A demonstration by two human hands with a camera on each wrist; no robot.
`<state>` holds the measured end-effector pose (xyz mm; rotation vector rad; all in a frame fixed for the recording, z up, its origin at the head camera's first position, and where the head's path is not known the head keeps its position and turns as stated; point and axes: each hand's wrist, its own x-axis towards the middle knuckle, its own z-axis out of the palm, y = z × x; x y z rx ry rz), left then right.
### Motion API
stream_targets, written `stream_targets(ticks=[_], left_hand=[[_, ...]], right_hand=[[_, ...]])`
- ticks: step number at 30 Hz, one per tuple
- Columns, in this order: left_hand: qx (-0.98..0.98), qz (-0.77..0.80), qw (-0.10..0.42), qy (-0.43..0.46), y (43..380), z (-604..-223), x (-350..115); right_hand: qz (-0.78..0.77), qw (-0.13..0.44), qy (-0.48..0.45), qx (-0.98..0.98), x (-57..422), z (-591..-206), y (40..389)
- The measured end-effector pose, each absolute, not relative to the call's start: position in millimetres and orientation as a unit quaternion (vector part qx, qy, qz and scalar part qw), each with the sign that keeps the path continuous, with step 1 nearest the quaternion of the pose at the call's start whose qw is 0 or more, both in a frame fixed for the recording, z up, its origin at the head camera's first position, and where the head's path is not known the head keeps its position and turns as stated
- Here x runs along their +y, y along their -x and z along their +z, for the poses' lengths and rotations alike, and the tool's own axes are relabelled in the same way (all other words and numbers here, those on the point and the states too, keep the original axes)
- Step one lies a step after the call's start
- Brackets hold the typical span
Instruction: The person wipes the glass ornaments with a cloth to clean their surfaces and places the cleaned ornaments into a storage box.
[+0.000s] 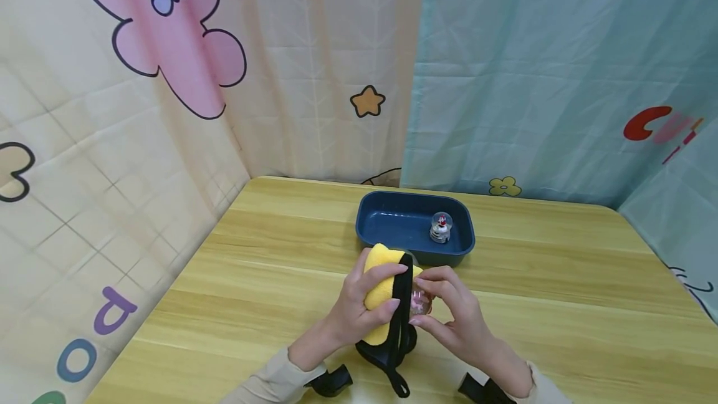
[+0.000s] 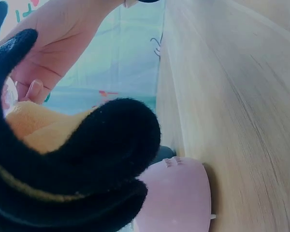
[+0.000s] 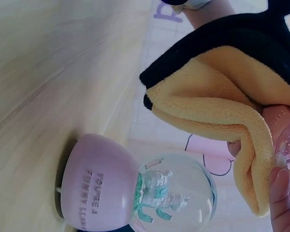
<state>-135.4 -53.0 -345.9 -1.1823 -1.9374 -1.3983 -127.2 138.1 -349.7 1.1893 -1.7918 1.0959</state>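
Observation:
My left hand grips a yellow fleecy cloth with black edging and a hanging loop, wrapped around a small snow globe. The globe's clear dome and pink base show inside the folds in the right wrist view. From the other side, my right hand pinches the globe, its fingertips at the dome and the cloth's edge. Just beyond the cloth, a larger snow globe with a pink lettered base and a llama figure stands on the table; its base also appears in the left wrist view.
A dark blue basin stands at the table's back, holding a small snow globe with a red and white figure on its right side. The wooden table meets printed curtains at the back and sides.

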Motion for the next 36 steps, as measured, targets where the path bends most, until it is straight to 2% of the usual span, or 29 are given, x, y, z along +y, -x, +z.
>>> stream_targets(ticks=[4, 9, 20, 28, 36], left_hand=[[-0.705, -0.508, 0.241, 0.432, 136, -346, -53], [-0.704, -0.499, 0.256, 0.436, 135, -347, -53], [-0.708, -0.494, 0.244, 0.443, 136, -346, -53], [-0.715, -0.481, 0.249, 0.441, 137, -348, -52], [-0.721, -0.478, 0.244, 0.438, 138, -349, -53]], right_hand=[[0.455, 0.333, -0.466, -0.682, 138, -351, 128], [0.518, 0.279, -0.468, -0.659, 138, -354, 127], [0.598, 0.197, -0.419, -0.654, 138, -347, 120], [0.637, 0.115, -0.336, -0.684, 138, -344, 115], [0.681, 0.050, -0.331, -0.651, 139, -341, 116]])
